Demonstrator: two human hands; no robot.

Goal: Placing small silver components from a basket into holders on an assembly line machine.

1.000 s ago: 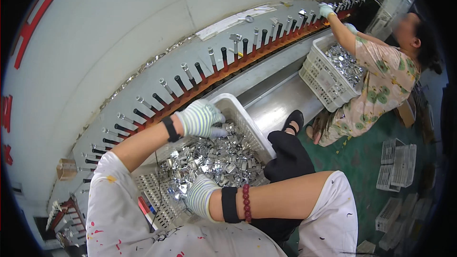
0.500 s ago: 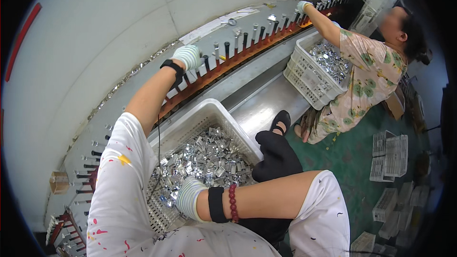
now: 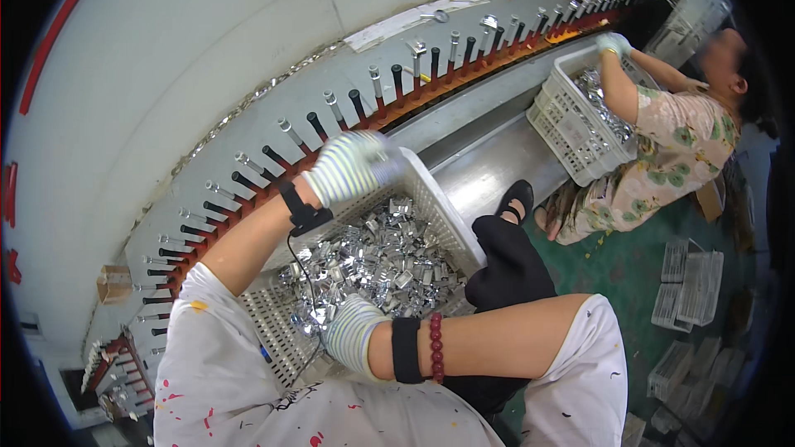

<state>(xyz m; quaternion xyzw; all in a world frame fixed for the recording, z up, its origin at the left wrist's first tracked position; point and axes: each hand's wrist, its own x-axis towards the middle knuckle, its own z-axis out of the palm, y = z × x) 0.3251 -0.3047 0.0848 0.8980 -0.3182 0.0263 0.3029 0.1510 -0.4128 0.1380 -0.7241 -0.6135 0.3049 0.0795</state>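
I see my left hand [image 3: 354, 167], mid-frame, over the white plastic basket [image 3: 445, 213]; its fingers are blurry, so I can't tell if they hold anything. My right hand [image 3: 358, 336], lower middle, is by the shiny metal pieces [image 3: 393, 252] in that basket, fingertips hidden, so I can't tell there either. I think pinching one loose top piece works best, so others don't snag.

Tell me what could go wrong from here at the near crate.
The thin black cable hanging from the left wristband crosses the loose metal parts and might snag on one. The left hand is close to the row of upright posts, so it could knock them. The right hand is down at the heap, where an edge may catch its striped glove.
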